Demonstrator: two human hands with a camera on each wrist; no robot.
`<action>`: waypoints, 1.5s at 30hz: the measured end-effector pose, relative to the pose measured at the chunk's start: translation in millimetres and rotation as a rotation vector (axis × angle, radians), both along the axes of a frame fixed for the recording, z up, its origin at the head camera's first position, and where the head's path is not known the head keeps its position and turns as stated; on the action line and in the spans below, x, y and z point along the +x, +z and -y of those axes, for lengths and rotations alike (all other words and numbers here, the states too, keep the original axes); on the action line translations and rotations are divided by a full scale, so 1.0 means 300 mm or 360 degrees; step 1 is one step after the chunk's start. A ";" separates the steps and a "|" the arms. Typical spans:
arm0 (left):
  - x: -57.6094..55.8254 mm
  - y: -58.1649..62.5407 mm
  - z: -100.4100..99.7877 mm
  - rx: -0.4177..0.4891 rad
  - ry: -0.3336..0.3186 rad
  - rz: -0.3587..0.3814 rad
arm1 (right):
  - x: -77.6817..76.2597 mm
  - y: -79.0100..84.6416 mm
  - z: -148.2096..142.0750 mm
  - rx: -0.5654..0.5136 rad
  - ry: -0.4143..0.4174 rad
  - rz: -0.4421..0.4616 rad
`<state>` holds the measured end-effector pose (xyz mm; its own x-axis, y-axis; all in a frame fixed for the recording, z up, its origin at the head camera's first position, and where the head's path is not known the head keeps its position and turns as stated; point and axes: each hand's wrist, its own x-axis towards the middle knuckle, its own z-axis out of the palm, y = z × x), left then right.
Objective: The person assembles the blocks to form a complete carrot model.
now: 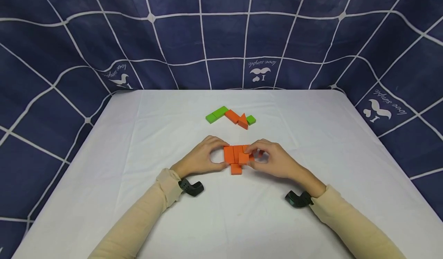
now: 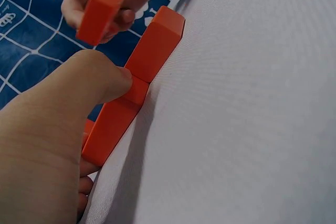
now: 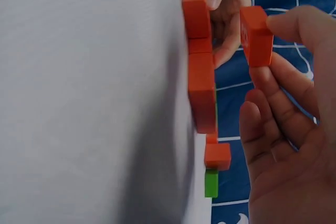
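Note:
Several flat orange blocks (image 1: pixel 228 154) lie side by side on the table, and one orange block (image 1: pixel 236 169) sticks out on the near side. My left hand (image 1: pixel 202 157) grips the left end of this group, thumb on the near edge and fingers on the far edge. In the left wrist view, the thumb presses against the blocks. My right hand (image 1: pixel 278 162) pinches a separate orange block (image 3: pixel 257 38) between thumb and fingers, raised above the group. From the head view, the pinched block overlaps the right part of the group, hiding some of it.
Behind the hands lies a loose row with green blocks (image 1: pixel 220 112), an orange rectangular block (image 1: pixel 232 116), an orange triangular block (image 1: pixel 243 121) and a small green block (image 1: pixel 251 120). A white cloth (image 1: pixel 173 120) covers the table, and a dark blue checked curtain (image 1: pixel 225 35) surrounds it.

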<state>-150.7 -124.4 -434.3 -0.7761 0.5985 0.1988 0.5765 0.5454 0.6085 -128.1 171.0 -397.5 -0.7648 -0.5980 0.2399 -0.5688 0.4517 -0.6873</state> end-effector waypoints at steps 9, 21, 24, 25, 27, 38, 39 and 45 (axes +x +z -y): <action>-0.003 0.003 -0.003 -0.0014 -0.0011 -0.0002 | 0.019 -0.035 -0.015 0.0072 0.0090 0.0009; -0.006 -0.001 -0.008 -0.0011 -0.0010 -0.0020 | 0.012 -0.047 -0.038 0.0105 0.0108 -0.0053; -0.005 -0.001 -0.008 -0.0013 -0.0009 -0.0018 | 0.009 -0.052 -0.040 0.0098 0.0125 -0.0071; -0.005 -0.002 -0.008 -0.0016 -0.0007 -0.0019 | 0.008 -0.054 -0.040 0.0104 0.0131 -0.0079; -0.005 -0.003 -0.007 -0.0017 -0.0006 -0.0022 | 0.007 -0.057 -0.040 0.0129 0.0139 -0.0098; 0.001 0.001 -0.003 -0.0018 0.0005 0.0001 | 0.005 -0.058 -0.035 0.0236 0.0119 -0.0072; 0.001 0.001 -0.003 -0.0015 0.0005 0.0000 | 0.005 -0.058 -0.035 0.0236 0.0119 -0.0067; 0.000 -0.001 -0.003 -0.0007 0.0005 -0.0012 | 0.007 -0.060 -0.035 0.0230 0.0120 -0.0073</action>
